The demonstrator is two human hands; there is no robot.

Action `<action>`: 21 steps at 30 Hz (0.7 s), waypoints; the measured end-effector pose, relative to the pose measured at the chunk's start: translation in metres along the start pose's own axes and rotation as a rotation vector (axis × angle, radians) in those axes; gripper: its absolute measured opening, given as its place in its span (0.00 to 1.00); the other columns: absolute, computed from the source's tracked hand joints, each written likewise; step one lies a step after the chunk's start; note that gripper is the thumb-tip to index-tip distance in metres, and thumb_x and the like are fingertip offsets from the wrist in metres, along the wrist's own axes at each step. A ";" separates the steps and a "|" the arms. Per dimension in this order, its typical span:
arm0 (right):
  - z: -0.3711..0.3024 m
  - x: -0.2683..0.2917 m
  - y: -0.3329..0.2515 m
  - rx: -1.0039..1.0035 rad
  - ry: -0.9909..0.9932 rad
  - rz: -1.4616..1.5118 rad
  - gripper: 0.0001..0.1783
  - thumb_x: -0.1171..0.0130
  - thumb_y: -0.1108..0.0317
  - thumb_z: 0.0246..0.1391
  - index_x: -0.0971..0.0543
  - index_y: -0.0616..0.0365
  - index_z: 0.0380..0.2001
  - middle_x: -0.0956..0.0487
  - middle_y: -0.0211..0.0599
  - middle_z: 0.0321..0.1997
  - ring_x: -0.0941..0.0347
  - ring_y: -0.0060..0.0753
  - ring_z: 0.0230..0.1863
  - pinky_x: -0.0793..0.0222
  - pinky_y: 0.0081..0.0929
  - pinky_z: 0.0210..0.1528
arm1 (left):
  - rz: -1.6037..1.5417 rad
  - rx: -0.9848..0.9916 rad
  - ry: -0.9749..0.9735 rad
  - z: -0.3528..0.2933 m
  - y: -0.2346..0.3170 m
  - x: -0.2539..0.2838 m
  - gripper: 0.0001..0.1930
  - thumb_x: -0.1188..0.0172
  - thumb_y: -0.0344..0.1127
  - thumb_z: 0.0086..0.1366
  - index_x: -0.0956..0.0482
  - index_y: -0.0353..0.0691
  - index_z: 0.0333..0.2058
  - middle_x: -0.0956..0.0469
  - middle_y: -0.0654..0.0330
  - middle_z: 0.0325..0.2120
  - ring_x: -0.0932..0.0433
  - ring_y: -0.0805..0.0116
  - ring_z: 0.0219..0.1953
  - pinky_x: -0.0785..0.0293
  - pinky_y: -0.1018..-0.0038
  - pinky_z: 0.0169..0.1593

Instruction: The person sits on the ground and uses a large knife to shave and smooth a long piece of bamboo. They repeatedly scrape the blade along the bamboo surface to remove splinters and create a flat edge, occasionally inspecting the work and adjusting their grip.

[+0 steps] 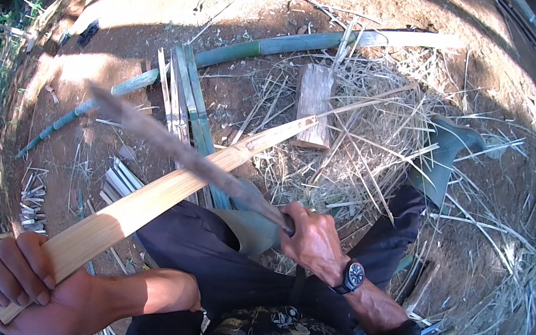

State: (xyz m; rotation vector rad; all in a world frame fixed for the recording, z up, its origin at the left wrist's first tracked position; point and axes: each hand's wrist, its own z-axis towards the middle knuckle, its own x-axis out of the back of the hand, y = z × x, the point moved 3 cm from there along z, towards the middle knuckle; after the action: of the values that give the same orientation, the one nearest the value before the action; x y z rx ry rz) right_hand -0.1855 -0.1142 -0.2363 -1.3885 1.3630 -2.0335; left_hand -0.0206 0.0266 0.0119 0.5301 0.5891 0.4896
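Observation:
My left hand (25, 282), low at the left, is wrapped round the near end of a split bamboo strip (131, 214). The pale strip slants up and away to the right, narrowing past a node to a thin far end. My right hand (314, 242) grips the handle of a long machete (165, 142), whose brown blade points to the upper left. The blade crosses over the strip near its node; whether the two touch I cannot tell. Under the strip's far part a short wooden log (315, 104) lies on the ground.
A long green bamboo pole (231, 52) lies across the far ground. Split green bamboo pieces (194, 108) lean near its middle. Pale shavings (364, 149) heap round the log and my boot (443, 159). Small cut pieces (32, 201) lie at the left.

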 end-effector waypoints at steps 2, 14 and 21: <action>0.000 0.000 -0.006 0.073 -0.015 0.034 0.11 0.41 0.74 0.41 0.26 0.65 0.32 0.25 0.51 0.17 0.24 0.53 0.23 0.28 0.43 0.27 | 0.036 -0.056 0.020 -0.004 -0.002 -0.006 0.13 0.59 0.31 0.62 0.44 0.47 0.18 0.47 0.68 0.12 0.51 0.80 0.10 0.52 0.82 0.14; 0.005 -0.016 0.072 -0.311 -0.067 -0.041 0.09 0.44 0.71 0.46 0.26 0.65 0.31 0.23 0.52 0.21 0.25 0.54 0.23 0.29 0.45 0.29 | 0.053 0.003 -0.019 -0.001 0.000 -0.010 0.12 0.59 0.32 0.61 0.44 0.48 0.17 0.46 0.68 0.11 0.51 0.80 0.09 0.52 0.83 0.16; -0.001 -0.018 0.128 -0.389 -0.089 -0.174 0.09 0.46 0.72 0.46 0.26 0.66 0.31 0.23 0.52 0.21 0.24 0.55 0.26 0.29 0.46 0.31 | 0.133 -0.005 -0.020 0.004 0.015 0.020 0.12 0.59 0.30 0.60 0.44 0.48 0.17 0.46 0.69 0.12 0.52 0.80 0.09 0.52 0.82 0.16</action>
State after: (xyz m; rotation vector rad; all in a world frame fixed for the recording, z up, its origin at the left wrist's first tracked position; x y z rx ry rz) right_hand -0.2079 -0.1637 -0.3535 -1.7928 1.7166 -1.8445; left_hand -0.0074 0.0478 0.0162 0.5715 0.5353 0.6105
